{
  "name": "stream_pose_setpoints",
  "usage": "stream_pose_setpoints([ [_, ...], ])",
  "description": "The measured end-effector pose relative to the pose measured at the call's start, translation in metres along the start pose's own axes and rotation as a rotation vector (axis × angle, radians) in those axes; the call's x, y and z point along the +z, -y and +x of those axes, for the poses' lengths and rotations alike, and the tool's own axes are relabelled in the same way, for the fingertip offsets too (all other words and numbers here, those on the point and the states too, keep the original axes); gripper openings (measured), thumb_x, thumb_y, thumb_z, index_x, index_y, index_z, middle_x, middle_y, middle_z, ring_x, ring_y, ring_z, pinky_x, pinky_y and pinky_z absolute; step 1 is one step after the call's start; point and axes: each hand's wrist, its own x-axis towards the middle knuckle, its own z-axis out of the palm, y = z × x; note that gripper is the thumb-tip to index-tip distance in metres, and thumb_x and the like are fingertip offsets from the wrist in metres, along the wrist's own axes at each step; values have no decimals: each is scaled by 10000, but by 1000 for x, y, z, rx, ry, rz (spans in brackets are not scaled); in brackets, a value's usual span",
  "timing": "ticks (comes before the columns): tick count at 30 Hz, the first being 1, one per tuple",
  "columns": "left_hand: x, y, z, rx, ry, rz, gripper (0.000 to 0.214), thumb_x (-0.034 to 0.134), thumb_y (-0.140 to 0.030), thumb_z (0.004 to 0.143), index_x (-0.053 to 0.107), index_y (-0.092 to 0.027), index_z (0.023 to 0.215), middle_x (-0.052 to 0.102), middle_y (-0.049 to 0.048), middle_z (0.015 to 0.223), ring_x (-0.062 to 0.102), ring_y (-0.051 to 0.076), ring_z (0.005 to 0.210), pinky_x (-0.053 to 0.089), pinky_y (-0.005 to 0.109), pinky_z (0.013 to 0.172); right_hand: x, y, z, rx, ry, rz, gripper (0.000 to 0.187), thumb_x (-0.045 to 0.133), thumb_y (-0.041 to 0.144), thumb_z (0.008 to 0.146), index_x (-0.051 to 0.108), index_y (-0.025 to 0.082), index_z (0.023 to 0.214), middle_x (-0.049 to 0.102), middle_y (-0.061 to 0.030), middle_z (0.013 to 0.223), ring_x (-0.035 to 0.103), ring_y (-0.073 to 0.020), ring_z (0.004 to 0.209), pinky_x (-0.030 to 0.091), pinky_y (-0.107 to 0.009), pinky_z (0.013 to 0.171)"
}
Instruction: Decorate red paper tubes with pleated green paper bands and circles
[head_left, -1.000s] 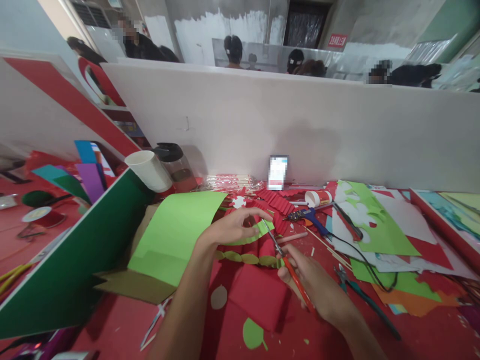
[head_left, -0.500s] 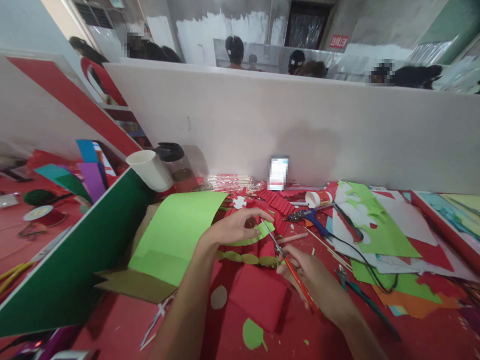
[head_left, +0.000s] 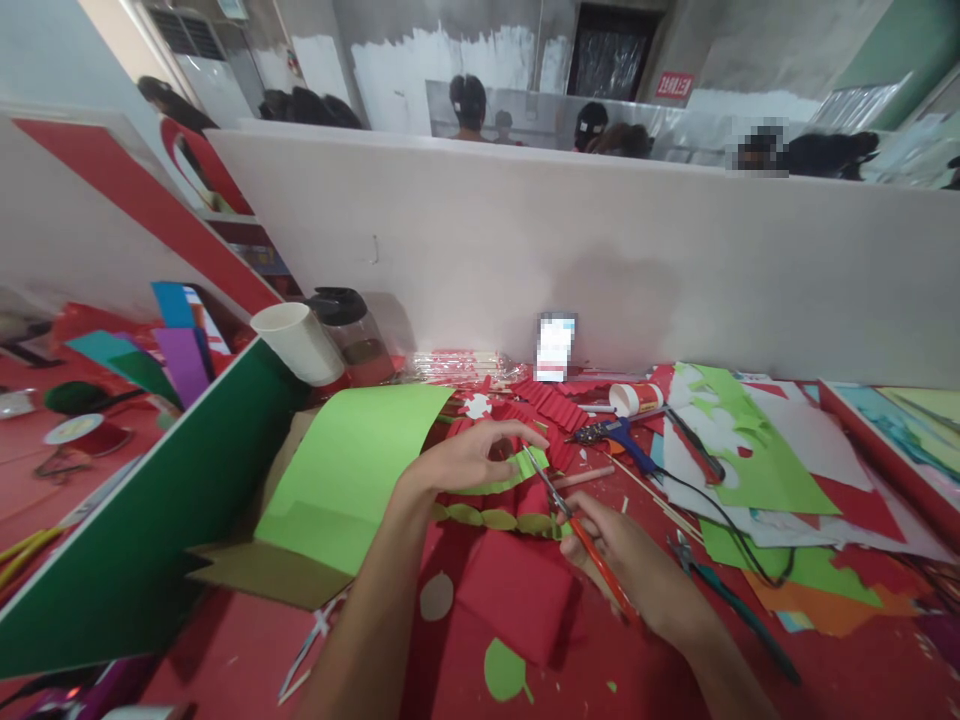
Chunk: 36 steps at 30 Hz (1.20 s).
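Observation:
My left hand (head_left: 469,455) pinches a narrow strip of light green paper (head_left: 491,487) between thumb and fingers. In my right hand (head_left: 619,545) are scissors (head_left: 598,558) with red-orange handles, their blades pointing up and left at the strip's right end. The fingers wrap round the handles, and the blade tips touch or overlap the paper. Below the strip lie red crepe-paper pieces (head_left: 534,498) and a row of green paper ovals (head_left: 499,519). A red block-like piece (head_left: 517,595) and a green leaf-shaped cutout (head_left: 505,668) are nearer me on the red table.
A large green sheet (head_left: 352,470) lies over cardboard at left, near a white cup (head_left: 296,340) and a lidded jug (head_left: 352,325). A blue glue gun (head_left: 634,445), pliers (head_left: 739,610) and layered paper scraps (head_left: 780,470) are at right. A phone (head_left: 555,350) leans on the partition.
The scissors' blade tips have shifted slightly right and down at the green strip's end. My left hand has barely moved and still pinches the strip.

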Motion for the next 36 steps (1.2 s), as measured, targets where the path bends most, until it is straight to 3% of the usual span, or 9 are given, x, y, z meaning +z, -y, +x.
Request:
stream_pose_setpoints([
  [8,1,-2,1,4,-5,-3,476,527,-40,757,610,-222,1188,603,20,1160,467,79,674,400,211,620,1,-1,4,-12,-23,-15,221,566,431,887,543,223,957,663,12,780,610,-143,678,392,-210,586],
  [14,1,0,1,-17,-2,1,474,528,-50,758,608,-223,1191,612,19,1143,470,80,657,394,206,602,2,-6,5,15,-14,-28,225,511,451,918,529,227,915,551,69,598,453,-78,425,340,-199,495],
  [18,1,-1,1,-21,-1,-6,468,530,-53,750,616,-217,1180,614,20,1142,474,81,654,398,206,604,1,-7,5,11,-33,-14,213,533,436,906,539,223,895,485,83,547,407,-69,400,309,-190,463],
  [27,1,-2,-1,-30,-3,20,469,528,-80,768,598,-230,1207,633,18,1106,473,88,647,392,214,592,2,-4,6,11,-18,-16,197,581,395,878,539,225,968,617,48,694,445,-63,429,303,-183,458],
  [36,0,-1,-1,-21,-7,37,470,545,-92,762,597,-232,1207,639,30,1132,546,123,730,430,243,644,2,-2,6,-4,-25,-7,205,556,407,891,534,229,989,637,33,735,444,-68,436,318,-195,465],
])
